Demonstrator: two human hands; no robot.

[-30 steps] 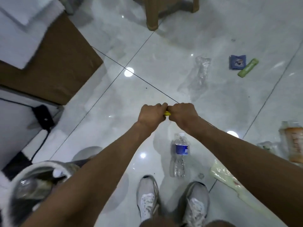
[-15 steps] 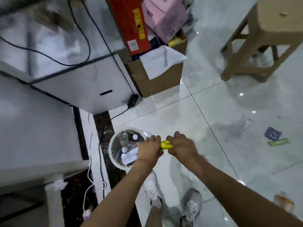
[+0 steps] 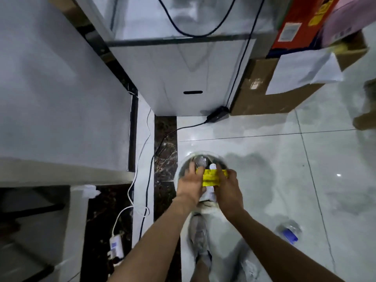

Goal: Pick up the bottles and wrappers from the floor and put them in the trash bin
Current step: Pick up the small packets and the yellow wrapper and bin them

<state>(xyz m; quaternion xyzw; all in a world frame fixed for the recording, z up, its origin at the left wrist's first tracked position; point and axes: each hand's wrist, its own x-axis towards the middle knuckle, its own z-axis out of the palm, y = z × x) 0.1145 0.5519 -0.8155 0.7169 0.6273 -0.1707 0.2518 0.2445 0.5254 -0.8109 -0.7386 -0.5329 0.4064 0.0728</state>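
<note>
A folded yellow wrapper point(image 3: 211, 177) is stretched between my left hand point(image 3: 190, 182) and my right hand point(image 3: 227, 190), both gripping it right above the round white trash bin point(image 3: 179, 169). Inside the bin I see clear bottles with white caps, partly hidden by my hands. A clear plastic bottle with a blue label point(image 3: 290, 233) lies on the glossy floor to the lower right, blurred.
A white cabinet point(image 3: 183, 78) and a cardboard box point(image 3: 270, 98) stand beyond the bin. Black and white cables run over the dark floor strip point(image 3: 164, 139) to a charger point(image 3: 116, 246). A grey counter fills the left. My shoes stand below the bin.
The view has swung left from the littered floor to the bin. My hands carried the yellow wrapper over the bin and pulled apart, showing more of it.
</note>
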